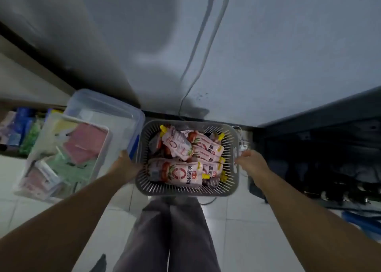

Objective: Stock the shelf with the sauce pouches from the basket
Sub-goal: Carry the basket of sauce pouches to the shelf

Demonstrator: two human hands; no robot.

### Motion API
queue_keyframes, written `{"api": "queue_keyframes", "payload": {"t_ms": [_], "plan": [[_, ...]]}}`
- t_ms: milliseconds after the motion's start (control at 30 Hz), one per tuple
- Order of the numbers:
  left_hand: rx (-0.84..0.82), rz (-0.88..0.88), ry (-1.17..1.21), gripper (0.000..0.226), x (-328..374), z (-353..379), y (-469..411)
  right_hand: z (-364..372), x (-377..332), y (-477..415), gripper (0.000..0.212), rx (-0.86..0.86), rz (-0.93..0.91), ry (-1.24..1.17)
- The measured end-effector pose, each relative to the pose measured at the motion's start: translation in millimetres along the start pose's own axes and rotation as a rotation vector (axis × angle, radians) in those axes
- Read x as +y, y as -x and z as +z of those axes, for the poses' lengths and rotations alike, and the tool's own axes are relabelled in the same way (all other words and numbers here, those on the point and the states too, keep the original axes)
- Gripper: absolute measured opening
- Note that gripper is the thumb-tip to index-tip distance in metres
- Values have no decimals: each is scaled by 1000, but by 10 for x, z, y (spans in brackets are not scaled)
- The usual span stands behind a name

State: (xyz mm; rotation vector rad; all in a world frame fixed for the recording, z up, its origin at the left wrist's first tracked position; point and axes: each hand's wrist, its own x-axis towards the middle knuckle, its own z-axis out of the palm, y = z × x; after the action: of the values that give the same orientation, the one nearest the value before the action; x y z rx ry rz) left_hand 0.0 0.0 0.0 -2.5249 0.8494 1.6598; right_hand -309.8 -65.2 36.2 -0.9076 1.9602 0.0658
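A grey slotted plastic basket sits in front of me, low over the tiled floor. It is filled with several pink-and-white sauce pouches with yellow caps. My left hand grips the basket's left side. My right hand grips its right side at the handle slot. The fingers of both hands are hidden behind the basket walls. No shelf space for the pouches is clearly visible.
Two clear lidded plastic boxes with coloured packets stand on the floor at left. A dark shelf unit stands at right. White cables run down the grey wall behind. My legs are below the basket.
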Motion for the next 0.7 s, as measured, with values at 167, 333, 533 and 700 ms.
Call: {"api": "queue_keyframes", "payload": {"t_ms": [167,333,533,700], "plan": [[22,-105,97,78,-171,297,-467,292,130,-645,7,34,92,-58],[85,-108,162,14,-192,420,-772,482,308,-1039,36,103,109,-68],[137,-150,479,15,-165,515,-1036,623,372,-1352,8,127,250,-275],[200,-157,527,22,-111,589,-1101,633,394,-1428,21,144,290,-402]]}}
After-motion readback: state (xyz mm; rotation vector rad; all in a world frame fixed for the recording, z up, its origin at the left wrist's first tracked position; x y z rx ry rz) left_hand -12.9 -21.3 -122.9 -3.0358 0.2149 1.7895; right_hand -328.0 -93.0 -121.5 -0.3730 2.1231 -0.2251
